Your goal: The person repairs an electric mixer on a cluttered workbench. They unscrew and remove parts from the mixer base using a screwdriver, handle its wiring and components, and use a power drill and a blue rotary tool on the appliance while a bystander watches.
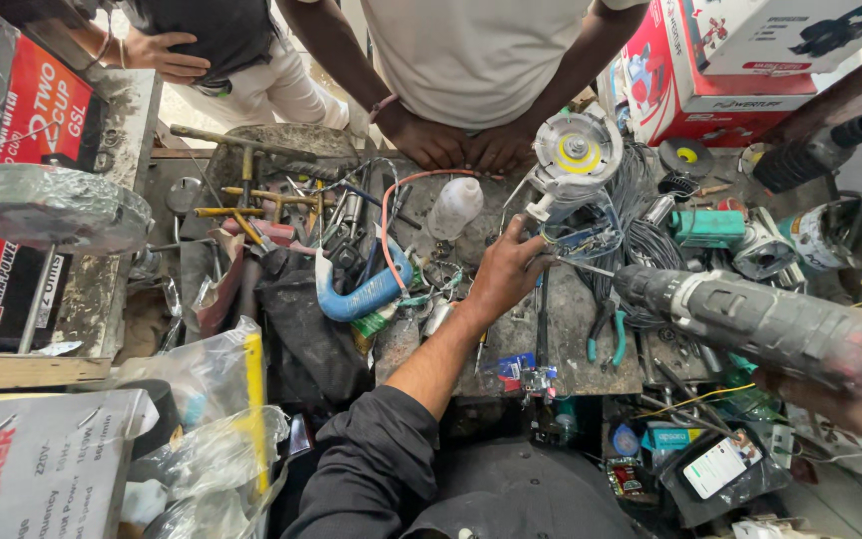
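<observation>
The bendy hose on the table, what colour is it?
The curved hose is blue, seen in the head view.

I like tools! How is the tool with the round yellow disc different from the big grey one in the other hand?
The angle grinder is pale, with a round disc with a yellow middle; the drill is dark grey and long. The left hand steadies the grinder on the cluttered bench; the right hand holds the drill in the air, tip pointing at the grinder. Both are handheld power tools.
</observation>
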Available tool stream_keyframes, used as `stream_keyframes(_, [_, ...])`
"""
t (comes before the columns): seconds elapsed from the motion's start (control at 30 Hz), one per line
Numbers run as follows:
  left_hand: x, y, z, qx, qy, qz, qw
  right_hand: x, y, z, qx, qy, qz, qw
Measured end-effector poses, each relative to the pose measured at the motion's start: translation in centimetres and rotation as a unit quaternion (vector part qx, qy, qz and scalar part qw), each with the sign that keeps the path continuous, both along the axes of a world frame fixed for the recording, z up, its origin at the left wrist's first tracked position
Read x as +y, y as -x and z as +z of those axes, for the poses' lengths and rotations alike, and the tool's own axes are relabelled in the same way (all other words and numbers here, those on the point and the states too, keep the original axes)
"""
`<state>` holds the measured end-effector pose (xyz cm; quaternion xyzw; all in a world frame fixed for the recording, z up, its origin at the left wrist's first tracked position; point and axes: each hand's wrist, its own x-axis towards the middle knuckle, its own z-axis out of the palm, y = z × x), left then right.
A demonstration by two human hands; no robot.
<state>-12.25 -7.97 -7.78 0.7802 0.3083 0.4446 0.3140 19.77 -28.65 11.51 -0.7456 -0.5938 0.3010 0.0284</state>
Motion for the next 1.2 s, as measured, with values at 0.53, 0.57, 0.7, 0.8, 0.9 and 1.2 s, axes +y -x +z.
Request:
stream_keyframes(0.53, [0.3, -0.1, 1.1, 0.002, 0.026, -0.002, 1.0, 3.4, 1.2, 2.2, -0.1, 0.065, 0.032, 0.992])
stream_keyframes(0.57, [0.4, -0.2, 1.0, 0.004, 0.028, 0.0, 1.0, 3.6, 1.2, 2.3, -0.126, 0.123, -0.025, 0.984])
stream_keyframes(0.7, [0.8, -0.4, 0.5, 0.0, 0.011, 0.001, 1.0, 4.7, 1.2, 2.6, -0.025, 0.064, 0.008, 0.998])
stream_keyframes(0.8, [1.2, -0.5, 0.0, -0.003, 0.019, -0.023, 1.0, 7.9, 0.3, 4.0, 0.037, 0.06, 0.062, 0.996])
stream_keyframes(0.9, [1.1, -1.1, -0.3, 0.026, 0.052, -0.032, 0.998, 13.0, 0.1, 6.4, -0.043, 0.083, 0.172, 0.981])
stream_keyframes(1.2, [0.3, -1.5, 0.5, -0.002, 0.026, -0.006, 1.0, 18.2, 5.6, 11.4, -0.13, 0.124, 0.219, 0.959])
